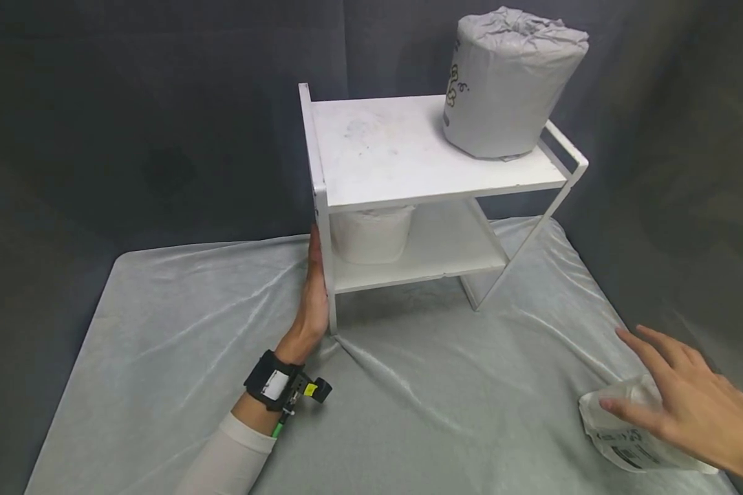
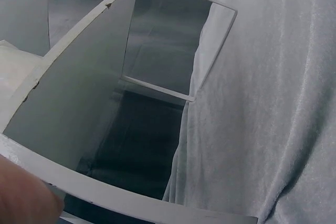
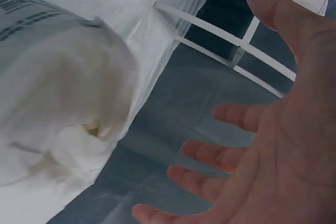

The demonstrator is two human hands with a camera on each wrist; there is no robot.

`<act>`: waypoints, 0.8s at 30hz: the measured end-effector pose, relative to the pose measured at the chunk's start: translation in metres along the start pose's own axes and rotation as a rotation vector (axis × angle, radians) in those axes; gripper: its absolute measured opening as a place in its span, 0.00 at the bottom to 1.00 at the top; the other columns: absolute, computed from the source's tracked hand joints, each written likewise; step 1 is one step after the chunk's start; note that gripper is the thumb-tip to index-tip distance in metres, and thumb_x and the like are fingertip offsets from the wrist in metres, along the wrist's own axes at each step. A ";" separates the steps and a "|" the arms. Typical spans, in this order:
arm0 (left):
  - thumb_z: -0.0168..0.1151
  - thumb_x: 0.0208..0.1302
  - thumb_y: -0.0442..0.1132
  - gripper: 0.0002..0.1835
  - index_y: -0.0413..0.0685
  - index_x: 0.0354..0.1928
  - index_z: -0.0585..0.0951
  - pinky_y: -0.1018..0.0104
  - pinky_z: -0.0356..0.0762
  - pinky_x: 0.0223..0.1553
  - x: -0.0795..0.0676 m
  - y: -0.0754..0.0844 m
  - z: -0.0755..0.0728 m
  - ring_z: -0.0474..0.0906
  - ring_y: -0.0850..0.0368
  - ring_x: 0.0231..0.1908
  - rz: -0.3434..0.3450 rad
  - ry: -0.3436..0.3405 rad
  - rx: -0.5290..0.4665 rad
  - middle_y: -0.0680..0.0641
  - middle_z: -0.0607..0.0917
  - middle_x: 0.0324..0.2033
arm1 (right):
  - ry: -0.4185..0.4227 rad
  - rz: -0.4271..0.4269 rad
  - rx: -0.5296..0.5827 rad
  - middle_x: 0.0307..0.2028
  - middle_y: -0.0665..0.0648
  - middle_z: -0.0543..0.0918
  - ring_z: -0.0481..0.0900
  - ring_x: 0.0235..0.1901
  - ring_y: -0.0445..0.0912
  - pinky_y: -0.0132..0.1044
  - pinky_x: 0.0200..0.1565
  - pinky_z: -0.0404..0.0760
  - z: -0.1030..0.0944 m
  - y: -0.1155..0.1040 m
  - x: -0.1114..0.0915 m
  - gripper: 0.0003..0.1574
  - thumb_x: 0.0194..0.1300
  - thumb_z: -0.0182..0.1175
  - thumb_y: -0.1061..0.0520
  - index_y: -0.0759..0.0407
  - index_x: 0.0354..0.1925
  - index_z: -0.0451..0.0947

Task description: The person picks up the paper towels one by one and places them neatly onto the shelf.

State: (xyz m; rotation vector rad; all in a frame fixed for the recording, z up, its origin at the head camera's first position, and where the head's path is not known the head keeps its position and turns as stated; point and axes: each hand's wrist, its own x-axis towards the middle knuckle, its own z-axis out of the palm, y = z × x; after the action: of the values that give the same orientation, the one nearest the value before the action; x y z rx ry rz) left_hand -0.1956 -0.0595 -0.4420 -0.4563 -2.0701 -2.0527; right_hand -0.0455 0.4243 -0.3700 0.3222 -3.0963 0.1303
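A white two-tier shelf rack [image 1: 384,155] stands on the grey cloth. My left hand [image 1: 314,302] presses along the outer face of its left side frame, fingers straight; only one finger [image 2: 26,195] shows in the left wrist view. At the lower right, a paper-wrapped roll [image 1: 625,440] with printing and a barcode lies on its side. Over it my right hand [image 1: 693,392] hovers with fingers spread, holding nothing. The right wrist view shows a gap between that palm [image 3: 273,166] and the roll's crumpled end [image 3: 68,114].
Another wrapped roll [image 1: 508,96] stands on the right of the top shelf. A white roll [image 1: 371,237] sits at the left of the lower shelf, its top partly hidden by the upper board. Dark curtains [image 1: 192,124] hang behind and at the sides.
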 end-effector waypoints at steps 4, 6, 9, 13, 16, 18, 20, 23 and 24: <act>0.12 0.84 0.52 0.33 0.53 0.86 0.32 0.48 0.28 0.81 -0.001 0.000 -0.001 0.28 0.58 0.83 -0.004 0.010 0.008 0.52 0.34 0.85 | -0.009 0.025 0.019 0.73 0.73 0.63 0.63 0.63 0.76 0.82 0.35 0.70 0.007 0.004 -0.007 0.72 0.53 0.79 0.31 0.56 0.82 0.56; 0.12 0.85 0.54 0.34 0.52 0.86 0.32 0.48 0.28 0.81 -0.001 -0.001 -0.001 0.27 0.57 0.83 -0.007 0.011 0.012 0.50 0.34 0.85 | -0.014 0.043 0.030 0.72 0.74 0.63 0.63 0.63 0.77 0.83 0.36 0.69 0.011 0.006 -0.012 0.71 0.53 0.80 0.32 0.57 0.82 0.56; 0.12 0.85 0.56 0.35 0.50 0.86 0.32 0.49 0.28 0.81 -0.001 -0.002 0.000 0.27 0.55 0.84 -0.003 0.002 0.018 0.48 0.33 0.85 | -0.057 0.082 0.027 0.72 0.78 0.59 0.60 0.63 0.81 0.86 0.39 0.67 0.016 0.010 -0.019 0.74 0.54 0.79 0.31 0.58 0.83 0.51; 0.12 0.84 0.56 0.35 0.51 0.86 0.32 0.49 0.27 0.81 -0.001 -0.002 0.001 0.27 0.56 0.84 0.009 -0.004 0.006 0.50 0.33 0.85 | -0.088 0.099 0.044 0.72 0.81 0.57 0.58 0.62 0.85 0.87 0.40 0.66 0.023 0.017 -0.026 0.77 0.54 0.79 0.32 0.57 0.84 0.47; 0.13 0.84 0.55 0.35 0.53 0.86 0.33 0.49 0.27 0.81 -0.001 0.000 0.001 0.27 0.58 0.83 0.013 0.000 -0.005 0.53 0.34 0.85 | -0.086 0.098 0.065 0.70 0.81 0.58 0.58 0.62 0.84 0.87 0.40 0.66 0.027 0.020 -0.028 0.77 0.52 0.81 0.33 0.58 0.83 0.49; 0.12 0.84 0.54 0.34 0.54 0.86 0.33 0.48 0.27 0.81 0.000 0.000 0.000 0.28 0.59 0.83 0.018 -0.001 -0.003 0.53 0.34 0.85 | -0.107 0.113 0.060 0.70 0.83 0.57 0.57 0.62 0.85 0.88 0.40 0.66 0.029 0.021 -0.028 0.77 0.52 0.80 0.32 0.60 0.82 0.49; 0.13 0.84 0.53 0.34 0.54 0.86 0.33 0.49 0.27 0.81 0.000 -0.001 0.000 0.28 0.59 0.83 0.018 0.001 -0.002 0.54 0.34 0.85 | -0.138 0.138 0.052 0.70 0.83 0.56 0.55 0.62 0.85 0.89 0.40 0.65 0.031 0.022 -0.028 0.76 0.54 0.79 0.31 0.61 0.82 0.49; 0.13 0.84 0.51 0.34 0.53 0.86 0.33 0.50 0.27 0.81 0.000 -0.001 0.000 0.28 0.60 0.83 0.021 0.003 -0.002 0.53 0.34 0.85 | -0.168 0.173 0.042 0.70 0.84 0.54 0.54 0.63 0.85 0.90 0.41 0.64 0.033 0.024 -0.029 0.75 0.55 0.77 0.28 0.62 0.81 0.49; 0.13 0.84 0.51 0.34 0.52 0.86 0.33 0.50 0.27 0.81 -0.001 -0.002 0.000 0.28 0.60 0.83 0.020 0.003 -0.004 0.53 0.34 0.85 | -0.168 0.179 0.041 0.70 0.84 0.54 0.54 0.63 0.85 0.90 0.41 0.64 0.035 0.025 -0.030 0.75 0.55 0.77 0.28 0.62 0.80 0.49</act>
State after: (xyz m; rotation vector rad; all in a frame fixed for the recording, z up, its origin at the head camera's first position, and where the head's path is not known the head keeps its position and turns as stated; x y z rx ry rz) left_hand -0.1957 -0.0598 -0.4436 -0.4723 -2.0516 -2.0447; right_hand -0.0223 0.4515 -0.4075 0.0582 -3.2891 0.1799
